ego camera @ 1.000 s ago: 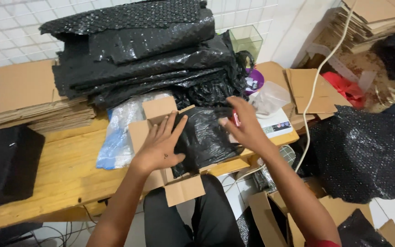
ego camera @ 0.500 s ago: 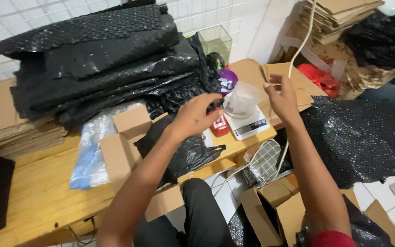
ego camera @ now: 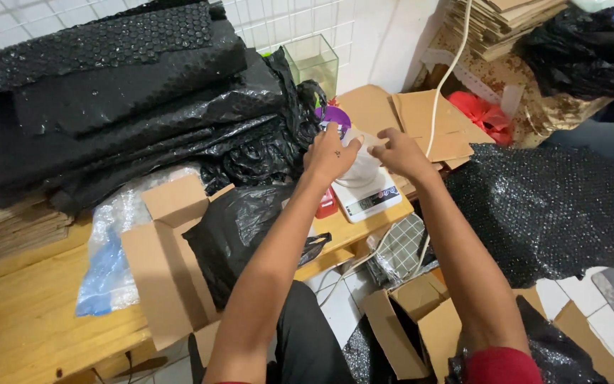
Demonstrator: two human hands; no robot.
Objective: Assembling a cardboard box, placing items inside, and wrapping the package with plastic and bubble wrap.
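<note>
Both my hands are at a clear plastic container (ego camera: 359, 168) that stands on a small white scale (ego camera: 367, 198) at the right end of the wooden table (ego camera: 30, 320). My left hand (ego camera: 330, 154) grips its left side and my right hand (ego camera: 397, 151) holds its right rim. An open cardboard box (ego camera: 168, 263) lies nearer me on the table. A package wrapped in a black plastic bag (ego camera: 239, 231) sits inside it, untouched by either hand.
A tall pile of black bubble wrap and plastic sheets (ego camera: 122, 99) fills the table's back. A clear box (ego camera: 312, 60) stands by the tiled wall. Flat cardboard (ego camera: 421, 124), a red bag (ego camera: 483, 114), more black bubble wrap (ego camera: 556, 206) and open cartons (ego camera: 406, 327) crowd the right and floor.
Both hands left the black-wrapped package in the box and moved right to the scale. They now close on the clear container there. The view turned right.
</note>
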